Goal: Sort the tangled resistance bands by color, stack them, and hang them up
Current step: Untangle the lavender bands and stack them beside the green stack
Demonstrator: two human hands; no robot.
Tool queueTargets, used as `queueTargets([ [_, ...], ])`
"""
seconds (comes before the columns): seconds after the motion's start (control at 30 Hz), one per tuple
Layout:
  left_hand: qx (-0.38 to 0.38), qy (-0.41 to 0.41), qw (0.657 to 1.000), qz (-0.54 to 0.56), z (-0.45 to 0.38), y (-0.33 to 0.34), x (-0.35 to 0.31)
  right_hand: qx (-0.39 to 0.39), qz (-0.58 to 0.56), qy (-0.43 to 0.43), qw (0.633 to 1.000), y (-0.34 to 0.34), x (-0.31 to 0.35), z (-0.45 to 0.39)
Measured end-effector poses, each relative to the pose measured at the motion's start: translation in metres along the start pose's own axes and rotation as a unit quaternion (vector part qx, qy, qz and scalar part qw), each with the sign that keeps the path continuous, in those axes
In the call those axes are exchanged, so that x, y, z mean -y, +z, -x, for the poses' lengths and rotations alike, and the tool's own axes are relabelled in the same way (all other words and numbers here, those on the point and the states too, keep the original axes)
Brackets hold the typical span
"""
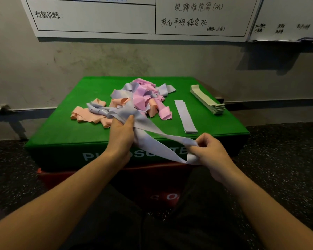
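A tangled heap of pink, peach and lavender resistance bands (134, 98) lies on the green plyo box (76, 130). One lavender band (157, 139) stretches from the heap toward the box's front edge. My left hand (121, 134) grips it near the heap, thumb on top. My right hand (209, 150) pinches its other end in front of the box. A flat stack of lavender bands (185, 116) lies right of the heap. A neat stack of pale green bands (207, 100) sits at the box's right edge.
A red box (152, 179) sits under the green one. Behind is a grey wall with a whiteboard (134, 17) and a second board (287, 20) at the right. Dark speckled rubber floor (287, 150) surrounds the boxes. My dark-clothed legs (170, 222) are below.
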State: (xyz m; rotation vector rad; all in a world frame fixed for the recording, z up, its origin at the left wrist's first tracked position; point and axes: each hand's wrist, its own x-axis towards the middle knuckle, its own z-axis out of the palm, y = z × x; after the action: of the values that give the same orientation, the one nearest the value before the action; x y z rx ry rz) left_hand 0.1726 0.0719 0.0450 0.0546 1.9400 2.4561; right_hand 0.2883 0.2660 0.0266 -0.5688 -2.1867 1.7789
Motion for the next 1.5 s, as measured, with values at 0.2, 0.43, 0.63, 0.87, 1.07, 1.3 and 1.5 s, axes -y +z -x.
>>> queueTargets([
  [0.2, 0.025, 0.027, 0.999, -0.003, 0.007, 0.005, 0.002, -0.126, 0.021, -0.135, 0.983, -0.001, 0.001, 0.001],
  [0.43, 0.050, 0.051, 0.997, -0.019, 0.007, 0.002, 0.008, -0.006, -0.273, 0.010, 0.962, 0.002, 0.012, 0.005],
  [0.63, 0.026, 0.024, 0.998, -0.042, -0.002, -0.003, 0.015, 0.176, -0.305, 0.009, 0.936, -0.008, 0.011, 0.014],
  [0.87, 0.013, 0.001, 0.999, -0.049, -0.006, -0.005, 0.026, 0.206, -0.350, -0.018, 0.914, -0.014, 0.013, 0.011],
  [1.07, -0.023, -0.082, 0.996, 0.008, -0.026, -0.008, 0.024, 0.165, -0.206, 0.020, 0.964, -0.016, 0.011, 0.007],
  [1.3, 0.004, -0.207, 0.966, 0.156, -0.047, -0.002, 0.014, 0.173, 0.037, -0.019, 0.984, -0.007, 0.007, 0.011],
  [1.5, 0.002, -0.213, 0.965, 0.152, -0.059, 0.007, 0.005, 0.323, 0.161, -0.081, 0.929, -0.019, 0.003, 0.008],
])
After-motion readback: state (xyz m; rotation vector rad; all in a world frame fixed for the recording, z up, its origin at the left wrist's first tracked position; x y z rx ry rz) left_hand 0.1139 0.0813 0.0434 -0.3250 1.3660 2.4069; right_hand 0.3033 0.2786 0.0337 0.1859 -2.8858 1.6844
